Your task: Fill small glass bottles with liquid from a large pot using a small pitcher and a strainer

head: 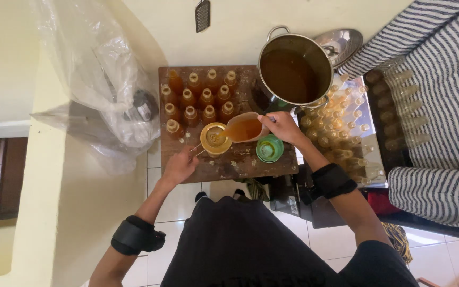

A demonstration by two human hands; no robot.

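white floor tiles, a worn wooden table [240,165] — my right hand [282,127] grips a jug [245,129] tipped over a yellow funnel [215,138], my left hand [180,166] clasping the funnel's handle — amber bottles [197,98] beyond.

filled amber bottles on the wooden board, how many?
12 filled bottles, clustered at the wooden board's back-left: four in the back row, four in the middle, three next, one front-left. One under the strainer may be hidden.
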